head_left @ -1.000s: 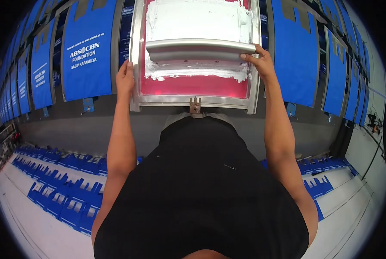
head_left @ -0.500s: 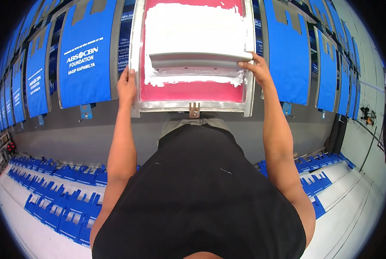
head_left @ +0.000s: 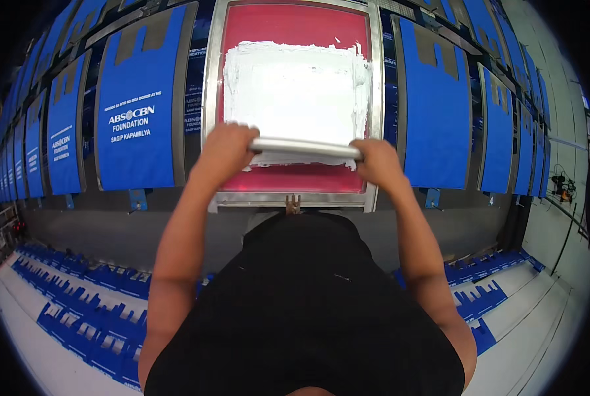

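Note:
A metal-framed printing screen (head_left: 211, 99) with red mesh (head_left: 288, 23) lies in front of me, a broad patch of white ink (head_left: 295, 92) spread over its middle. Across the near part of the ink stands a squeegee (head_left: 305, 148) with a long grey handle. Its left end is in the grip of my left hand (head_left: 225, 155), its right end in that of my right hand (head_left: 379, 163). Fingers of both hands are wrapped round the handle. The squeegee's lower edge is mostly hidden beneath the handle.
Blue bags with white print lie on boards to the left (head_left: 136, 105) and right (head_left: 435, 112) of the screen. A metal bracket (head_left: 293, 203) sits at the frame's near edge. Behind me, rows of blue bags (head_left: 90, 323) rest on a white surface.
My left hand has gone from the frame's left side to the squeegee's left end. My right hand still holds the other end. The screen and squeegee appear lower in the picture.

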The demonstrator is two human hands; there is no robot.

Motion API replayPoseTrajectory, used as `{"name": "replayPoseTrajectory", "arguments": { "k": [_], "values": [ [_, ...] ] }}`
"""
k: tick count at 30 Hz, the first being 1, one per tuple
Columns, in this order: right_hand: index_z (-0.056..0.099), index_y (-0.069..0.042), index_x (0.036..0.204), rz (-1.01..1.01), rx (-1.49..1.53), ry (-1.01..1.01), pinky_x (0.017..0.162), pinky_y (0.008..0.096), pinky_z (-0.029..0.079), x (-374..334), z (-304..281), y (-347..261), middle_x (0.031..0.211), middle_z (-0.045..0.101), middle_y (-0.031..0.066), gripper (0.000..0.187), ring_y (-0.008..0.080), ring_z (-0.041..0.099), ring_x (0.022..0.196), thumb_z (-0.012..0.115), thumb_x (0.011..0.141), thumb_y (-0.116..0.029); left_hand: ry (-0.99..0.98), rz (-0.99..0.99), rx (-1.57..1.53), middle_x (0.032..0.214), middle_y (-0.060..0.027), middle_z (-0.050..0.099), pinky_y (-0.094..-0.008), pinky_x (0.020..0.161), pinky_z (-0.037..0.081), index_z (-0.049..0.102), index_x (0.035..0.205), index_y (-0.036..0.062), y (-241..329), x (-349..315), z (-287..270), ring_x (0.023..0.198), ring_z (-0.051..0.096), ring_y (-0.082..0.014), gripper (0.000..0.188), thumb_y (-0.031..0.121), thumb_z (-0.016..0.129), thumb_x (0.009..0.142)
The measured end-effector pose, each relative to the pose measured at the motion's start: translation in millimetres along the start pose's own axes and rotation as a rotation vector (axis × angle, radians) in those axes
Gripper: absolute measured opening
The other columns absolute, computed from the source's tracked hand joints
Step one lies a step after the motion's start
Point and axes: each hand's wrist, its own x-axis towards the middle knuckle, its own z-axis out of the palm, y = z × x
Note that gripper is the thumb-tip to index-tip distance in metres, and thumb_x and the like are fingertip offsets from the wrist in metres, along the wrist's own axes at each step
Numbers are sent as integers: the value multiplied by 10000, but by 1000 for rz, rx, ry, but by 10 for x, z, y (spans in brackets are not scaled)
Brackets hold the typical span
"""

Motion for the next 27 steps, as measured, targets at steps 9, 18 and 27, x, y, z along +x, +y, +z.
{"name": "replayPoseTrajectory", "arguments": {
  "k": [9,18,27],
  "values": [
    [595,-59,966,-194,-307,467,847,436,430,1429,33,411,908,628,115,293,309,584,916,591,677,-9,528,18,85,1003,-143,629,-433,820,472,595,1011,39,-767,1070,393,941,581,-343,342,43,659,675],
    [606,-45,946,-132,-32,219,832,449,428,-93,129,-104,853,616,149,339,351,569,881,577,620,45,306,-42,-28,861,-84,601,-413,784,437,610,908,67,77,-334,393,860,561,-294,375,59,758,563],
    [659,-91,984,41,-115,-10,973,496,410,-22,219,-125,881,667,121,421,334,609,890,629,577,9,230,-91,-83,940,-113,656,-420,832,472,644,942,52,73,-389,617,902,603,-309,400,40,770,562]
  ]
}}
